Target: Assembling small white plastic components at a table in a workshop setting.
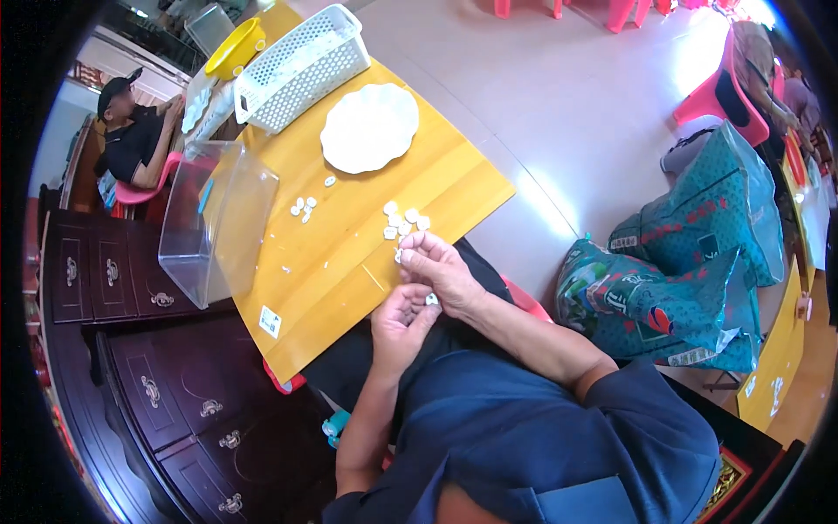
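My two hands are close together at the near edge of the wooden table. My left hand (401,325) is closed, with a small white piece (431,299) pinched at its thumb tip. Just above it, my right hand (441,275) pinches another small white piece (398,256) between thumb and forefinger. Both are too small to name by kind. Right beyond my fingers lies a cluster of small, flat white pieces (412,215). Several similar rounded pieces (305,206) are scattered farther left on the table.
A scalloped white plate (370,128) sits toward the table's far side, before a perforated white basket (305,72) and a yellow basin (236,50). At left stands a clear plastic box (218,223). Large teal bags (659,293) rest on the floor at right. A person (135,131) sits far left.
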A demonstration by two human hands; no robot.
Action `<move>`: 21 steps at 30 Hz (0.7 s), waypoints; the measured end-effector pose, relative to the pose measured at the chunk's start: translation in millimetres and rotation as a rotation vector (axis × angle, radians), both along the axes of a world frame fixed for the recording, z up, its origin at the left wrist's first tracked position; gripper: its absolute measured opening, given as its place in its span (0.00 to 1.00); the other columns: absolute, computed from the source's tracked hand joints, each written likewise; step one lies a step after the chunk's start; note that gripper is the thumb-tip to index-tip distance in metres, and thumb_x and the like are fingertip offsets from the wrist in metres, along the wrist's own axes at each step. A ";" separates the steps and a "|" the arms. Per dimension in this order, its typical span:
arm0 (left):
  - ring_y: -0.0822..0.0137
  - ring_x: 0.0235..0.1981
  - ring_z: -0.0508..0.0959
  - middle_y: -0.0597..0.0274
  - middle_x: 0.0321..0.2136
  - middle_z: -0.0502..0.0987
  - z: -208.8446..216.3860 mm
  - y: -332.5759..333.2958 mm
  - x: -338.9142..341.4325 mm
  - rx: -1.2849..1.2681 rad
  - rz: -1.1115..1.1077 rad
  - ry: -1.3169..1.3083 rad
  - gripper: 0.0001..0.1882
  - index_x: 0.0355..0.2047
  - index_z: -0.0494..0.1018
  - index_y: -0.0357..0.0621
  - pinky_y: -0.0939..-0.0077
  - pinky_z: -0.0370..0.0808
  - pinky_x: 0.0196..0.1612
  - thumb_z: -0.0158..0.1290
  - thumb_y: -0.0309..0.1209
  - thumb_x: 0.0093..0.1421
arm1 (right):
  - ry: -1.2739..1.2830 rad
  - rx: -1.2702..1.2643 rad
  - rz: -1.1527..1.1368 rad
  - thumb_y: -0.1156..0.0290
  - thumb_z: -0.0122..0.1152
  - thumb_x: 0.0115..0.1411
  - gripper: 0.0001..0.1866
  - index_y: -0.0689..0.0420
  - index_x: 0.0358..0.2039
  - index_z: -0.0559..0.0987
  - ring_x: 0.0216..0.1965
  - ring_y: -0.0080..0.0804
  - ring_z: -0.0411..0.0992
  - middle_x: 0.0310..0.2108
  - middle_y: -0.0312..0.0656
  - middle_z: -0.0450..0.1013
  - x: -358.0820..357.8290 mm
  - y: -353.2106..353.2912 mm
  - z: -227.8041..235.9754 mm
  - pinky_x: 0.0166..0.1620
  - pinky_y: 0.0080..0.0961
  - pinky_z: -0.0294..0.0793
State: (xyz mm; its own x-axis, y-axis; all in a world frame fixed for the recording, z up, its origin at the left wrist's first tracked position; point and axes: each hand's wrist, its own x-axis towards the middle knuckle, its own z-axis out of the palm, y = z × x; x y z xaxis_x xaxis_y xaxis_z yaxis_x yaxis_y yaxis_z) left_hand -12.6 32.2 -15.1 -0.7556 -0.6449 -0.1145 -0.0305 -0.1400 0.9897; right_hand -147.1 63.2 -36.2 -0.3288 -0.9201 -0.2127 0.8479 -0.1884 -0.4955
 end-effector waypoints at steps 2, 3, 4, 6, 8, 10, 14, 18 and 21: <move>0.79 0.29 0.75 0.65 0.32 0.77 0.6 2.9 -6.8 -0.049 0.041 -0.002 0.12 0.43 0.74 0.33 0.84 0.74 0.34 0.60 0.19 0.59 | -0.019 -0.009 -0.003 0.72 0.61 0.64 0.07 0.54 0.41 0.75 0.29 0.16 0.71 0.32 0.30 0.73 -2.3 1.6 -0.8 0.34 0.13 0.73; 0.80 0.28 0.74 0.66 0.31 0.77 1.7 2.1 -8.0 -0.235 0.033 -0.092 0.10 0.41 0.75 0.33 0.85 0.73 0.33 0.61 0.20 0.59 | -0.043 -0.014 0.002 0.72 0.61 0.64 0.07 0.54 0.41 0.74 0.29 0.17 0.71 0.31 0.30 0.72 -3.6 1.9 -0.8 0.33 0.13 0.73; 0.81 0.27 0.74 0.67 0.30 0.77 2.9 1.1 -9.1 -0.422 0.029 -0.183 0.09 0.39 0.77 0.33 0.85 0.73 0.32 0.62 0.21 0.58 | -0.048 -0.016 0.002 0.72 0.61 0.64 0.06 0.54 0.41 0.74 0.28 0.17 0.71 0.31 0.31 0.72 -4.3 1.9 1.0 0.33 0.13 0.73; 0.82 0.25 0.73 0.68 0.28 0.78 5.6 -1.0 -12.6 -0.486 0.044 -0.174 0.07 0.36 0.79 0.33 0.87 0.72 0.31 0.63 0.22 0.57 | -0.060 -0.013 -0.008 0.72 0.61 0.65 0.06 0.54 0.41 0.74 0.29 0.17 0.71 0.31 0.31 0.72 -5.5 2.9 2.6 0.33 0.13 0.73; 0.78 0.22 0.74 0.63 0.25 0.78 9.2 -2.6 -13.9 -0.588 0.011 -0.162 0.07 0.34 0.78 0.32 0.84 0.72 0.27 0.63 0.21 0.56 | -0.083 -0.005 -0.023 0.72 0.61 0.65 0.06 0.54 0.41 0.74 0.28 0.16 0.70 0.31 0.30 0.72 -6.8 4.3 4.0 0.33 0.13 0.73; 0.78 0.21 0.74 0.63 0.24 0.78 5.0 0.7 -13.5 -0.519 0.039 -0.131 0.06 0.34 0.78 0.32 0.84 0.72 0.26 0.62 0.21 0.56 | -0.059 -0.010 -0.018 0.72 0.61 0.65 0.06 0.54 0.41 0.74 0.29 0.16 0.70 0.31 0.30 0.72 -4.6 4.7 5.8 0.33 0.12 0.73; 0.77 0.21 0.76 0.62 0.23 0.78 10.5 -1.9 -12.2 -0.463 0.018 -0.195 0.06 0.35 0.77 0.32 0.84 0.72 0.25 0.58 0.18 0.56 | 0.007 -0.032 0.015 0.73 0.61 0.65 0.07 0.55 0.42 0.74 0.28 0.15 0.69 0.31 0.30 0.71 -2.0 4.4 4.1 0.31 0.11 0.70; 0.78 0.21 0.75 0.63 0.23 0.78 16.9 -5.8 -5.5 -0.489 -0.020 -0.280 0.07 0.37 0.77 0.33 0.85 0.73 0.26 0.56 0.17 0.56 | 0.064 -0.024 0.056 0.73 0.60 0.66 0.07 0.56 0.42 0.74 0.28 0.15 0.68 0.31 0.30 0.72 -1.0 4.1 7.9 0.33 0.12 0.69; 0.82 0.24 0.73 0.67 0.25 0.77 18.4 -14.3 5.0 -0.390 0.074 -0.259 0.11 0.42 0.77 0.35 0.86 0.72 0.29 0.55 0.17 0.58 | 0.139 -0.013 -0.037 0.73 0.59 0.66 0.06 0.56 0.42 0.74 0.30 0.15 0.68 0.31 0.30 0.72 -2.5 -0.8 0.7 0.36 0.13 0.70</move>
